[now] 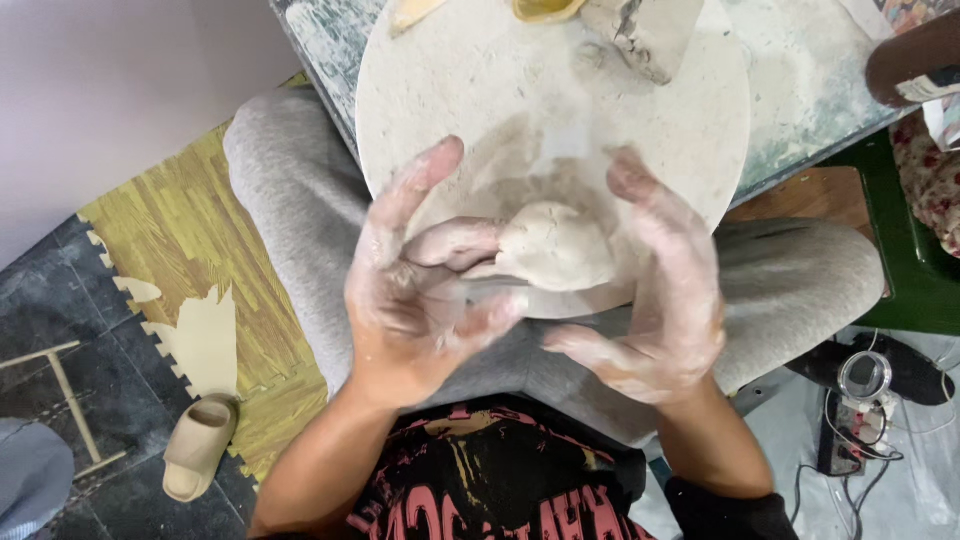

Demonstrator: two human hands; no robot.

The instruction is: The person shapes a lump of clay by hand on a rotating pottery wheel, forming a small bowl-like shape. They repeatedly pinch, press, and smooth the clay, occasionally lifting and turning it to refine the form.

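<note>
Clay lump (556,245) on near edge of round board (500,90), between both hands. Left hand (425,275) left of lump, fingers touching it; right hand (665,300) right of lump, just beside. Board lies on table (800,90), over the lap (300,220). Clay chunk (645,35) on board's far side. Slipper (198,447) on floor mat (190,240), far left, below. Power strip (845,425) on floor at right. Stool (900,250) right of the knee.
</note>
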